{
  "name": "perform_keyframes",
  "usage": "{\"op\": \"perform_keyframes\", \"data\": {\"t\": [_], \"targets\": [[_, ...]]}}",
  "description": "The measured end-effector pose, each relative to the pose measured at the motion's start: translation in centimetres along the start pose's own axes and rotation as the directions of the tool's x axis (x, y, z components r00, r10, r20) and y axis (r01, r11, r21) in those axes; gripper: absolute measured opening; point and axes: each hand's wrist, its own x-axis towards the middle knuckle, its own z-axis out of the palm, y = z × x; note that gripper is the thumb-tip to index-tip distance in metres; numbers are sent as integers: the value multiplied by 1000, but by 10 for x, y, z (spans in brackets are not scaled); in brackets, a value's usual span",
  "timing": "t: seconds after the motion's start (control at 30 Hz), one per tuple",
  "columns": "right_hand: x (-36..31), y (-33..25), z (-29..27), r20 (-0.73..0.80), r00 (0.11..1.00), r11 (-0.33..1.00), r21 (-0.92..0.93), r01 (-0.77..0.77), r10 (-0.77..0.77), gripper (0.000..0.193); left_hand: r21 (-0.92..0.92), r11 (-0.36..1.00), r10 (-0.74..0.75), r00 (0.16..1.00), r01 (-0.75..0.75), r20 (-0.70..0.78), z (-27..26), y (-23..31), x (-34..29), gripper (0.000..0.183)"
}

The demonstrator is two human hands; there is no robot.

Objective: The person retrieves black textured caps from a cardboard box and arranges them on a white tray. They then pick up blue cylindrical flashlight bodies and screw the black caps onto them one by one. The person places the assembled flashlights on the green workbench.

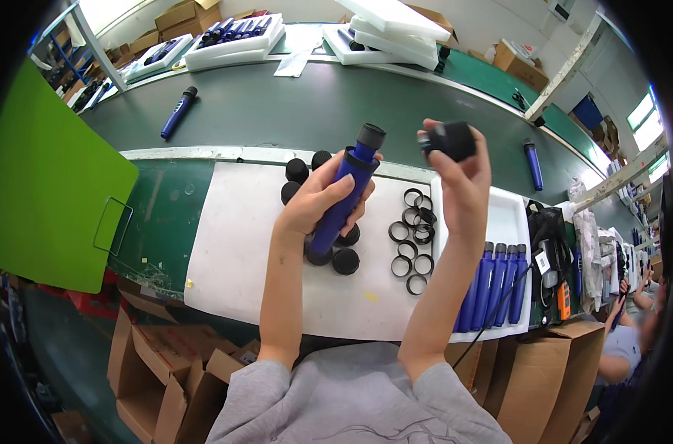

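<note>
My left hand is wrapped round a blue microphone body, tilted with its dark end up and away from me. A black ring sits around the body just below that end. Up at the right, my right hand grips a black rounded microphone head, apart from the body. Under and around my left hand, several black round heads stand on the white sheet. Several loose black rings lie between my forearms, nearer the right one.
Right of my right arm, a white foam tray holds several blue bodies. Beyond the bench runs a dark green belt with blue microphones on it. Foam trays stand behind it. Cardboard boxes flank me; another person sits far right.
</note>
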Motion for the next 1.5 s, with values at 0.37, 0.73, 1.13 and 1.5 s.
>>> {"op": "perform_keyframes", "data": {"t": [0.37,0.73,1.13,1.5], "targets": [[24,35,33,210,978,999,21,-24,19,68,246,950,-126,956,194,-266,-13,18,-9,46],[28,35,18,448,884,988,-130,-83,133,55,745,565,-128,929,356,-347,-11,64,11,42],[38,64,4,412,888,955,-281,-91,206,48,988,35,177,971,154,-157,-32,52,21,53],[41,63,-5,371,902,933,-349,-84,220,48,976,115,149,969,182,-199,-30,39,33,48]]}}
